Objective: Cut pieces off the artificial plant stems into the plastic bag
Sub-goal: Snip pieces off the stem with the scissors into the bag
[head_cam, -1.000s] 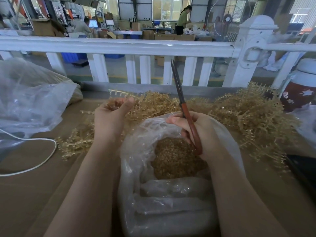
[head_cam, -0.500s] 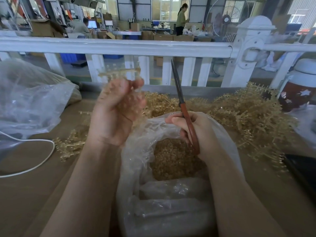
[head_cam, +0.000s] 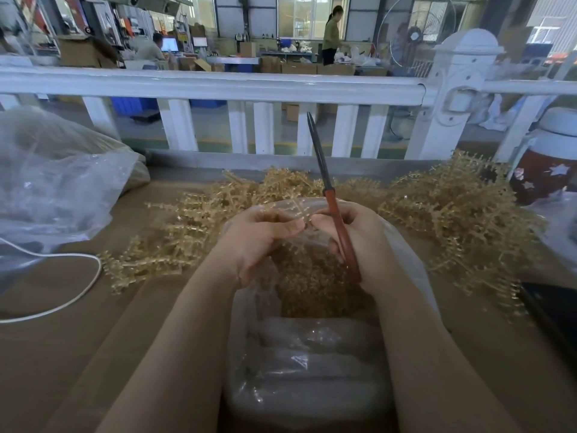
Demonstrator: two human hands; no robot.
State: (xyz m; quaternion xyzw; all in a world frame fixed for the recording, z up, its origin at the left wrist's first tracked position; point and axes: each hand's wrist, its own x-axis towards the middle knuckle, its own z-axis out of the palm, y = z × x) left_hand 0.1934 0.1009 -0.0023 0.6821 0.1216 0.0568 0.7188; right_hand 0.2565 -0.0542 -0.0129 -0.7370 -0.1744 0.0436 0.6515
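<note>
Head view: left hand (head_cam: 262, 242) pinches a stem (head_cam: 299, 207) over the plastic bag (head_cam: 306, 364); right hand (head_cam: 359, 242) grips closed scissors (head_cam: 331, 195). Cuttings could easily miss the bag.

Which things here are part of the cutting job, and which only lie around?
Part of the job:
left hand holding a golden stem
right hand gripping the scissors
plastic bag with cut pieces
stem pile

Lying around:
white cable
large clear bag
red jar
dark flat object
</note>
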